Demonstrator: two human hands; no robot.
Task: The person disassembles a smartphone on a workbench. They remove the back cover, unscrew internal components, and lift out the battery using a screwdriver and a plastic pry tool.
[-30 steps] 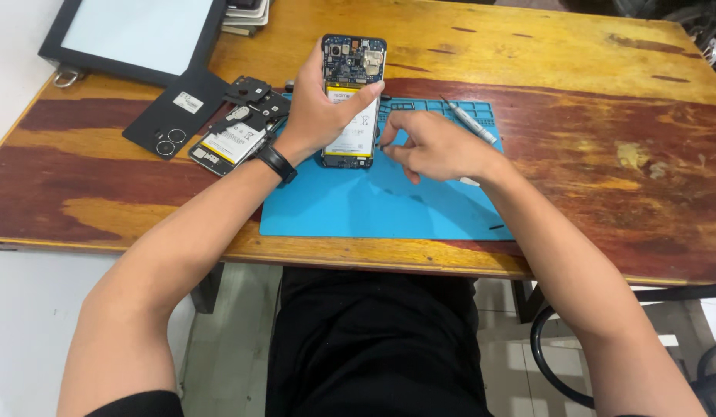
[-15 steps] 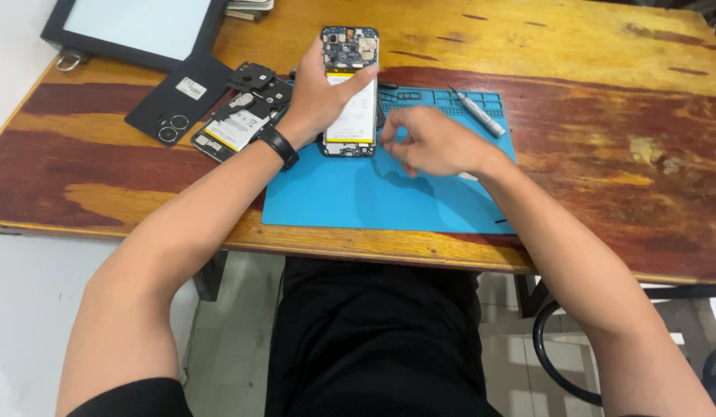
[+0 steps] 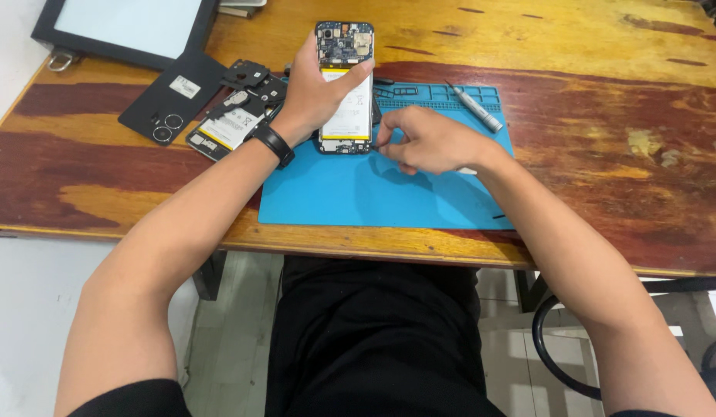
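The right hand has slid closer to the opened phone.

Work mat lay on the table, centre of the frame, near the front edge. Opened phone stood on the mat's upper left part, held by the left hand from its left side. Right hand rested on the mat just right of the phone's lower end. Screwdriver lay at the mat's upper right, behind the right hand. Second opened phone lay off the mat to the left, with a back cover further left beside it. Framed panel sat in the upper left corner, behind both.
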